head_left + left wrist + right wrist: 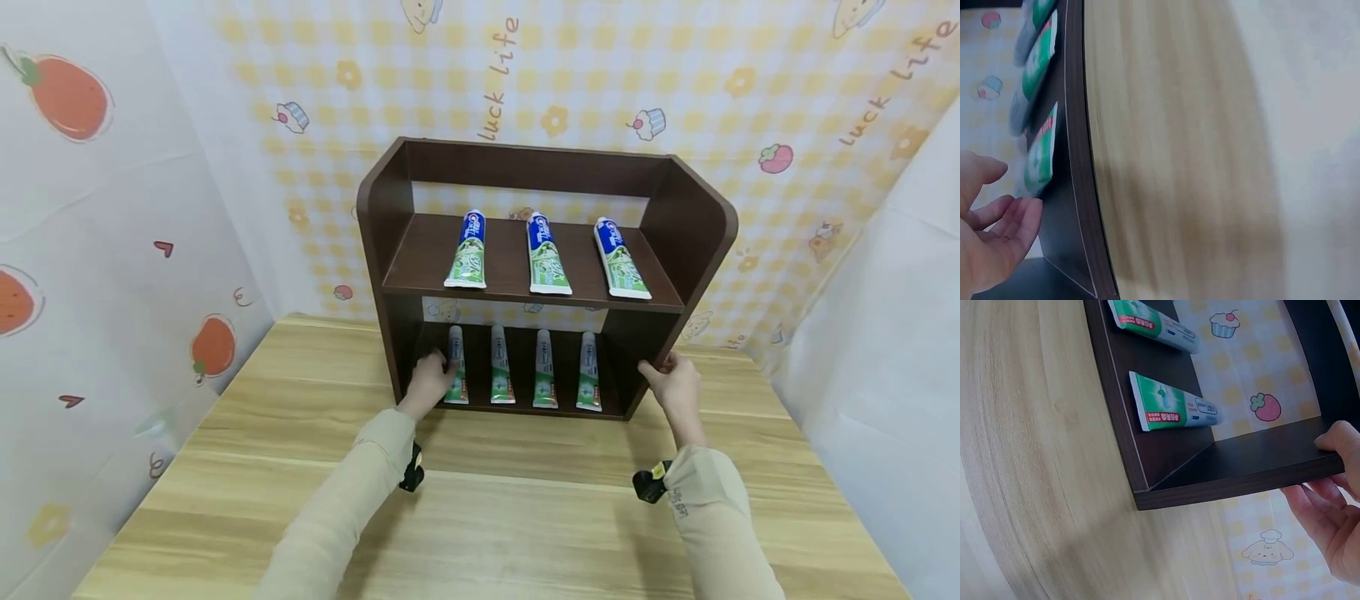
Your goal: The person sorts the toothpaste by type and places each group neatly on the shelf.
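Observation:
A dark brown two-tier shelf [525, 296] stands on the table. My left hand [431, 379] reaches into the lower tier at the leftmost green-and-grey toothpaste tube [457, 387]. In the left wrist view, the thumb [991, 169] and the fingers of this hand [997, 234] are apart, with the fingertips close by the tube's grey end; whether they touch it I cannot tell. My right hand [675, 387] grips the shelf's right side panel [1241, 481], thumb on the inner face and fingers on the outer.
Three more green-and-grey tubes lie in a row on the lower tier, including the rightmost tube [589, 375]. On the upper tier lie three blue-and-green toothpaste tubes [547, 258]. A patterned cloth [315, 208] hangs behind the shelf, which stands on a wooden table [510, 533].

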### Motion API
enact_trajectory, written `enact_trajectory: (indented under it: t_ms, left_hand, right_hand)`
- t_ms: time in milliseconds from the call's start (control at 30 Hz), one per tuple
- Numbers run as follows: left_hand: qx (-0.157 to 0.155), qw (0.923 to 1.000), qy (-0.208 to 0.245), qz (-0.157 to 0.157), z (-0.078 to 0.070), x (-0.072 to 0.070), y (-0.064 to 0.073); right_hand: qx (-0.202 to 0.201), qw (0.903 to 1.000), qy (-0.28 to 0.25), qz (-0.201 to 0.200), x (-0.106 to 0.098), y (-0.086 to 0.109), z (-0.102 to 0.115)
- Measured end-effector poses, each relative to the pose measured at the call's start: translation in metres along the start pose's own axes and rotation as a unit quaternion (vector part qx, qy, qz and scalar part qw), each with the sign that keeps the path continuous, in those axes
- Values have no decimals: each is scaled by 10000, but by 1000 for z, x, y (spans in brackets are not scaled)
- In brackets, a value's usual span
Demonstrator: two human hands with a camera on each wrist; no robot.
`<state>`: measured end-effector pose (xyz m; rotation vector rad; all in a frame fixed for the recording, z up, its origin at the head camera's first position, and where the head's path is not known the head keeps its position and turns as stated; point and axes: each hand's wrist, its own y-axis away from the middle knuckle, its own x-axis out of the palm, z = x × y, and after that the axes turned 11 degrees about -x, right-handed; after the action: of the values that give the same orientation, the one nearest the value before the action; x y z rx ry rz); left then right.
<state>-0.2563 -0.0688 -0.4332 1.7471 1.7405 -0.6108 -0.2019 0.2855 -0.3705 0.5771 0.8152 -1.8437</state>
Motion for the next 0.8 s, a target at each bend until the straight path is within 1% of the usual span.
enact_trajectory:
  t_ms: [167,267,433,600,667,733,800]
  left_hand:
    - [76,9998,181,-81,-8,2,13]
    - [119,9996,229,-127,-12,3,22]
    - [225,9990,311,-221,-14,2,39]
    - [368,9978,428,-345,-12,0,54]
    - [444,9976,343,-399,-12,-1,59]
    - [538,9972,212,-465,-12,0,64]
    - [561,9969,95,-536,-14,0,70]
  right_hand:
    - [-57,9998,-18,-206,2,2,-3]
    - [-174,9990,-37,-409,4,3,-4]
    - [-303,9973,4,-666,9,10,-7]
    - [-302,9969,-280,-673,13,19,-9]
    - [-291,9964,-435,-673,14,23,-9]
    - [-297,9963,-469,-661,15,27,-9]
    - [-272,9970,-442,-571,15,31,-8]
